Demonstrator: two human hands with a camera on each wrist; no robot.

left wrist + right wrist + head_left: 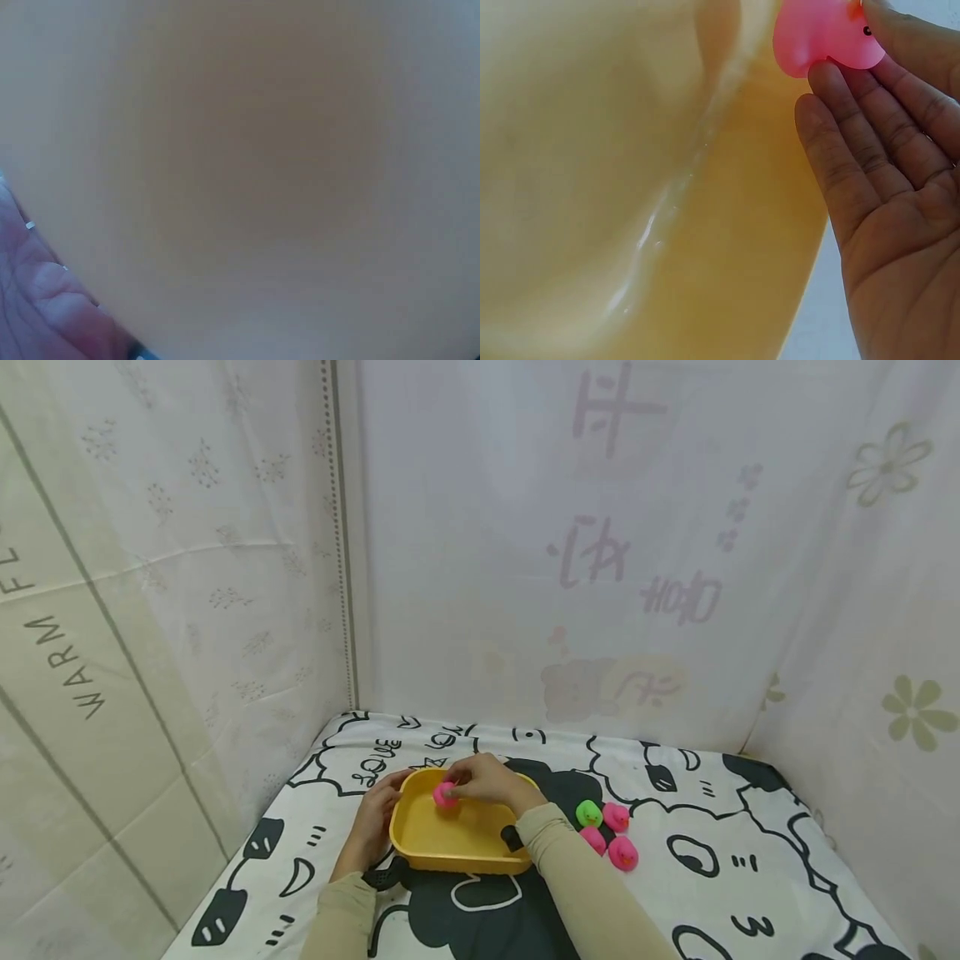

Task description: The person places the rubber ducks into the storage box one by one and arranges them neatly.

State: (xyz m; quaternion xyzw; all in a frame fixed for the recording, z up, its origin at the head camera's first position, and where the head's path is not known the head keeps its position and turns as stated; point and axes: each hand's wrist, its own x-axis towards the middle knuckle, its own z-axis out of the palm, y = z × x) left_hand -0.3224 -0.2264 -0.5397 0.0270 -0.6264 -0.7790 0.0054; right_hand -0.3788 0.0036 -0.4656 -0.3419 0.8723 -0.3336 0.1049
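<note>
A yellow plastic basin stands on the patterned cloth; its wall fills most of the left wrist view, blurred. My left hand holds the basin's left side at the rim, with part of that palm showing at the lower left of the left wrist view. Over the inside of the basin, my right hand pinches a pink toy duck between thumb and fingertips. The duck's eye and orange beak show in the right wrist view, where the thumb partly covers it.
Right of the basin, a green toy duck and three pink toy ducks sit close together on the cloth, beside my right forearm. Pale printed curtains hang behind and at both sides.
</note>
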